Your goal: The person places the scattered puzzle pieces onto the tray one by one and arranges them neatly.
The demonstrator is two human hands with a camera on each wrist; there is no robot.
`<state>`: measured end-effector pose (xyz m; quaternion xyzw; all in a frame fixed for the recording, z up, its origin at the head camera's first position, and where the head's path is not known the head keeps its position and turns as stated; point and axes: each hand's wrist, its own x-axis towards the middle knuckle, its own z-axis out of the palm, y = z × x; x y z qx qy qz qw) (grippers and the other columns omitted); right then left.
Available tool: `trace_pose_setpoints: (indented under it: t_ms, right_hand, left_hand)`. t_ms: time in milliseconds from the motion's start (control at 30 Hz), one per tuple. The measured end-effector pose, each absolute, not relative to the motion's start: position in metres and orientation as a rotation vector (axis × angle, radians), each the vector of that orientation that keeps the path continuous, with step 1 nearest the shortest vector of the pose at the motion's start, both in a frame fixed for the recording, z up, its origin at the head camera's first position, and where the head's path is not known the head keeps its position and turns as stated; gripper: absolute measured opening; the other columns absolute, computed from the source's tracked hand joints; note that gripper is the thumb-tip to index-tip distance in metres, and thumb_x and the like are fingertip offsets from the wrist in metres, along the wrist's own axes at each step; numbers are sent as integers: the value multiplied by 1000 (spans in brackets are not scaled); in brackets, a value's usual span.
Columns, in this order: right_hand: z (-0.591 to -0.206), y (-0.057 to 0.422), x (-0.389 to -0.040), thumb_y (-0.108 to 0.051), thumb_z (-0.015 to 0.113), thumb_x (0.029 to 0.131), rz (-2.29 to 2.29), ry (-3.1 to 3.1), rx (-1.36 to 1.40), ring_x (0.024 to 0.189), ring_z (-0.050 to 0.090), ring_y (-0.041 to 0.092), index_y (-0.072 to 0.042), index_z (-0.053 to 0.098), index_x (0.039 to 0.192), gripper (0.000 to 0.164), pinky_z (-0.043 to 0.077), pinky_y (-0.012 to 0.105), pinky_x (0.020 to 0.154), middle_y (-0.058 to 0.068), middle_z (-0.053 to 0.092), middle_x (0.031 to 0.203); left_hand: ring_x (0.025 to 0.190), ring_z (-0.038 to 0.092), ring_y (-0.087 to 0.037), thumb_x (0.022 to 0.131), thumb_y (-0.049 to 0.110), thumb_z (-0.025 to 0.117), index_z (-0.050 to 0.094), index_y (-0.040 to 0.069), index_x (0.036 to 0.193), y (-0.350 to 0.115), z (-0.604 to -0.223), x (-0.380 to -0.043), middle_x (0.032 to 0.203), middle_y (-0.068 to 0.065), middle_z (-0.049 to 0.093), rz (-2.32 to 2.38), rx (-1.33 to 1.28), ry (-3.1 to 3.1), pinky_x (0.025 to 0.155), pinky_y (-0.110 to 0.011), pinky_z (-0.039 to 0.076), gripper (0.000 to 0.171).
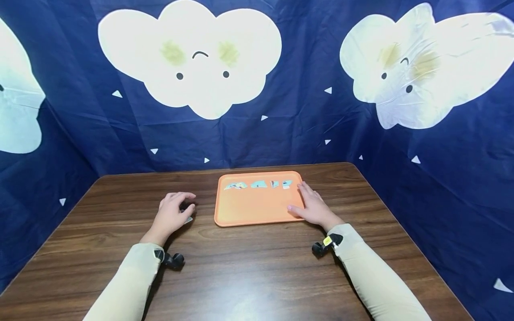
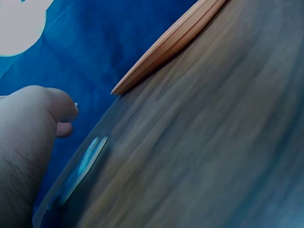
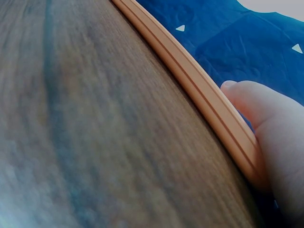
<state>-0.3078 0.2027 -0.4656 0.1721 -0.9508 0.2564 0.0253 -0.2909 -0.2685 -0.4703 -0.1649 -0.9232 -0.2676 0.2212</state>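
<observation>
The left hand (image 1: 170,215) hangs over thin light-blue printed scraps (image 2: 85,166) on the wood-grain table (image 1: 241,272), left of the orange tray (image 1: 257,207); its fingers bend loosely, thumb apart, gripping nothing I can see. The right hand (image 1: 315,208) rests spread across the tray's right rim. To me, pinching one scrap by its edge while steadying the tray would work best.

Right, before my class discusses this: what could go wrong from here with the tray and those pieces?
The left hand is beside the blue item on the table, thumb and forefinger parted, so a hasty grab might push it away. The right hand touches the orange tray's edge, so a bump could shift the row of pieces lying in it.
</observation>
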Motion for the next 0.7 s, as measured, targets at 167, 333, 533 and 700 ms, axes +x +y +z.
trace_pose_setpoints:
  t_ms: [167, 333, 533, 700]
  right_hand:
    - [-467, 202, -309, -57, 61, 93, 790, -2956, 521, 154, 13, 36, 1, 22, 159, 96, 11, 57, 121, 21, 13, 167]
    - [-469, 203, -311, -58, 60, 93, 782, -2950, 525, 154, 13, 36, 2, 22, 159, 96, 11, 57, 121, 21, 14, 167]
    - [-470, 202, -310, -57, 60, 93, 783, -2948, 528, 154, 13, 36, 2, 22, 158, 96, 11, 57, 121, 21, 14, 166]
    - [-468, 201, -309, -56, 61, 93, 788, -2941, 537, 153, 14, 37, 3, 23, 158, 95, 12, 57, 121, 23, 15, 166]
  left_hand:
    - [124, 46, -41, 91, 14, 70, 67, 10, 125, -287, -473, -289, 130, -15, 64, -745, -466, -2622, 101, -68, 25, 35]
    - [130, 40, -44, 89, 15, 70, 68, 13, 128, -295, -474, -290, 141, -16, 55, -766, -467, -2700, 103, -70, 20, 40]
    - [133, 34, -48, 90, 17, 69, 69, 15, 129, -297, -476, -293, 148, -17, 49, -763, -449, -2773, 105, -72, 16, 39]
    - [131, 34, -49, 93, 22, 67, 71, 19, 127, -295, -477, -295, 147, -16, 49, -722, -448, -2797, 104, -72, 15, 35]
